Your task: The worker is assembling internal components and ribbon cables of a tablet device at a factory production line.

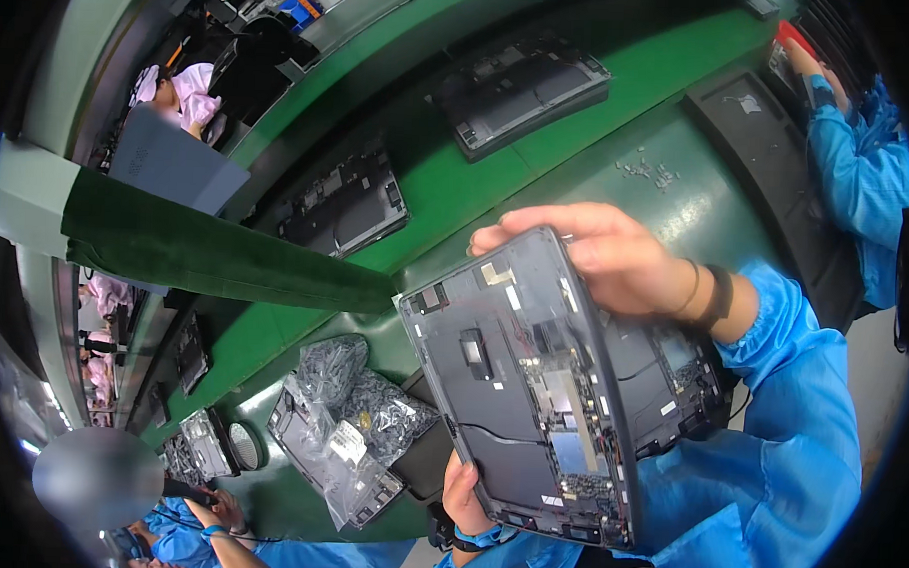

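Note:
Both of my hands hold an opened tablet-like device [505, 406], a thin black housing with its circuit board, flat dark cells and cables exposed. It is tilted up toward me. My right hand [616, 255] grips its upper corner, with the thumb on the near side and fingers over the edge. Low on the opposite edge, my left hand [464, 495] is closed around the rim, its fingers partly hidden behind the housing. Just behind it and to the right lies another opened device [677, 367], partly covered by the held one.
Clear bags of small dark parts [341, 375] lie left of the device on another housing [377, 497]. More opened devices [526, 86] sit along the green belt [643, 40]. A green-wrapped post [216, 246] crosses the left. Small grey pieces [649, 171], a black tray [760, 144] and co-workers are nearby.

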`<action>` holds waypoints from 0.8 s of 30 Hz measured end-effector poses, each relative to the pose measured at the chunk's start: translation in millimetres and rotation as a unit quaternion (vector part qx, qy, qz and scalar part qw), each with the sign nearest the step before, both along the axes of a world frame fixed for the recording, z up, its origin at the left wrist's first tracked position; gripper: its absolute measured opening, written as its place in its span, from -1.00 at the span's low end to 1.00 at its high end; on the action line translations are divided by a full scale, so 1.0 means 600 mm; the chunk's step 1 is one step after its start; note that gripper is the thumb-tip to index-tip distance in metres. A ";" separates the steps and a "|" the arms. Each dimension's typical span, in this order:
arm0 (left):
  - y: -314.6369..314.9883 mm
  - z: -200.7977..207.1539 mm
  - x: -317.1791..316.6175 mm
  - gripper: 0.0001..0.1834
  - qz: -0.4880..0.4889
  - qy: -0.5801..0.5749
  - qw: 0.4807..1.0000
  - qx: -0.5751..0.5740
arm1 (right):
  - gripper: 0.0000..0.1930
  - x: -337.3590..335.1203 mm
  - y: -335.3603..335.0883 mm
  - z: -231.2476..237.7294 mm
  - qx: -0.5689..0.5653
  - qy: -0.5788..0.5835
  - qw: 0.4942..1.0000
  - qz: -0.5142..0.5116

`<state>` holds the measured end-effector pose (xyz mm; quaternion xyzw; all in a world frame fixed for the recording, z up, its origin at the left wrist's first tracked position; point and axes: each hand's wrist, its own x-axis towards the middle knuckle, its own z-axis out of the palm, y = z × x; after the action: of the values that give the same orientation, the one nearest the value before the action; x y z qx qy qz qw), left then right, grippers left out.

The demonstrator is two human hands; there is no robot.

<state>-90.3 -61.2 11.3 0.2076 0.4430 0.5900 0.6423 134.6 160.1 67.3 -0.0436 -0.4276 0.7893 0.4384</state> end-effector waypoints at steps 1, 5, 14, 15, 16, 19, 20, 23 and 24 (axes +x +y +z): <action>-0.001 0.000 0.001 -0.40 0.000 0.005 1.000 0.001 | -0.47 0.007 -0.001 0.001 0.017 0.004 1.000 0.002; -0.009 -0.008 0.000 -0.40 -0.004 0.002 0.998 -0.060 | -0.49 0.021 -0.011 0.005 0.023 0.001 1.000 -0.010; -0.015 -0.014 0.027 -0.41 -0.013 0.009 0.998 -0.062 | -0.50 0.061 -0.016 0.004 0.042 0.006 0.998 -0.044; -0.016 -0.015 0.028 -0.41 -0.007 0.016 0.998 -0.066 | -0.50 0.062 -0.015 0.005 0.045 0.003 0.998 -0.043; -0.014 -0.010 0.029 -0.41 -0.005 0.017 0.998 -0.066 | -0.50 0.063 -0.015 0.006 0.044 0.005 0.998 -0.042; -0.003 0.017 0.041 -0.41 -0.007 0.021 1.000 -0.011 | -0.50 0.056 -0.011 0.008 0.049 -0.002 0.998 -0.030; 0.001 0.025 0.046 -0.41 -0.009 0.036 0.999 -0.027 | -0.49 0.054 -0.005 0.005 0.054 -0.004 0.998 -0.036; 0.003 0.029 0.046 -0.40 0.004 0.038 0.998 -0.043 | -0.45 0.044 0.030 0.001 0.068 -0.042 0.996 -0.042; 0.010 0.029 0.051 -0.40 0.008 0.029 0.999 -0.044 | -0.49 0.035 0.055 0.012 0.041 -0.039 0.998 -0.023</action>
<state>-59.9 -55.3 28.8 0.1927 0.4885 0.5690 0.6329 155.6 193.3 74.6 -0.0656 -0.4754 0.7585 0.4409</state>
